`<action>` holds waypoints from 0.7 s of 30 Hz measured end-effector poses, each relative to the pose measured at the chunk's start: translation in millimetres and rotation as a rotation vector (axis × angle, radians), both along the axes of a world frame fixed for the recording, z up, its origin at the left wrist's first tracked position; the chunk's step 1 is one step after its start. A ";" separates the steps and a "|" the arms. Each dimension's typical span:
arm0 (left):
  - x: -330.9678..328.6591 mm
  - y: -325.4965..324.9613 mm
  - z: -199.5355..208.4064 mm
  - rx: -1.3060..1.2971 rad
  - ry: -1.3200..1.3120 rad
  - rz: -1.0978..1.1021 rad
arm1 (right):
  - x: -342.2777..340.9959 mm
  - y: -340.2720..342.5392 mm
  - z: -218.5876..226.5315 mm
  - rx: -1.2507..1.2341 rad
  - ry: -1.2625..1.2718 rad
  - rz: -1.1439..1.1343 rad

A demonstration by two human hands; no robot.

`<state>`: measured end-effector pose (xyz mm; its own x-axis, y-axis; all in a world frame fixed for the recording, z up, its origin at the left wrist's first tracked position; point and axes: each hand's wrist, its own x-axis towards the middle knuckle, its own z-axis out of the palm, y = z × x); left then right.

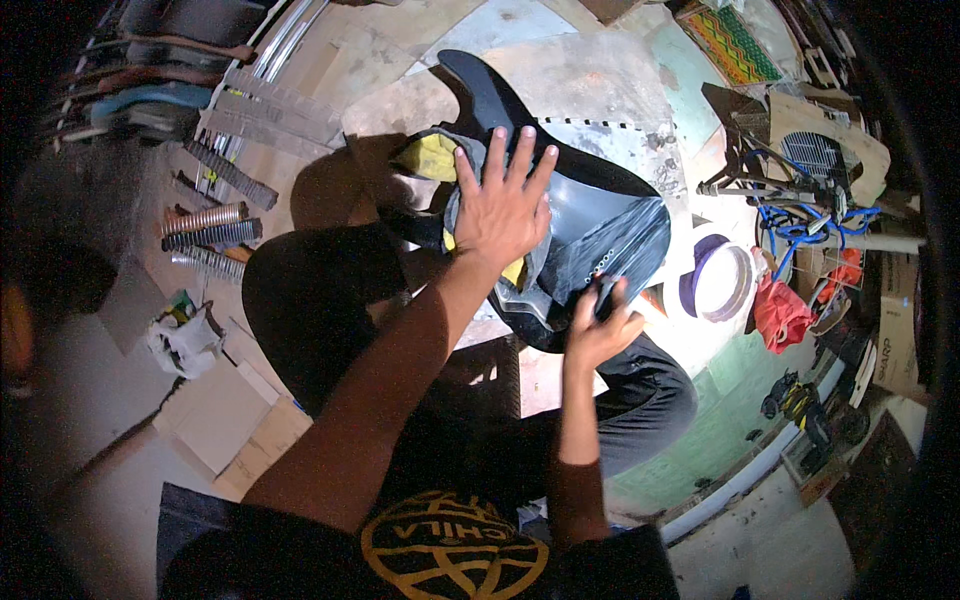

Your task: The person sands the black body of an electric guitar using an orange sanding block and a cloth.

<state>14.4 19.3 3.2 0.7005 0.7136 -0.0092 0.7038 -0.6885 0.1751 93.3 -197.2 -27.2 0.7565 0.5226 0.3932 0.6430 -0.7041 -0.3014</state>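
A large curved black panel (590,205), like a piece of motorcycle bodywork with a pointed horn at its far end, lies across my lap. My left hand (500,215) rests flat on it, fingers stretched and apart. Beneath and beside that palm is a grey and yellow cloth (432,157). My right hand (603,325) is closed near the panel's right lower end, gripping a small dark object (603,298) whose kind I cannot make out. Next to it, a row of small light-rimmed holes (602,262) shows on a streaked, duller area of the panel.
To the right stand a round white container with a purple rim (720,278), blue cables (810,225) and a red bag (783,315). Several coil springs (205,228) lie at left, near flat cardboard (218,415). A patterned box (728,42) is at the far right.
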 end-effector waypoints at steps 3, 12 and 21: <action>-0.3 -1.8 -2.5 0.015 -0.045 0.002 | 86.0 56.6 5.7 -0.037 -0.038 -0.148; 1.8 3.9 1.0 0.013 -0.041 -0.016 | 24.2 26.6 4.5 0.002 -0.083 -0.103; -3.0 0.5 0.8 -0.001 0.014 0.010 | -1.0 6.0 10.8 0.031 -0.059 0.016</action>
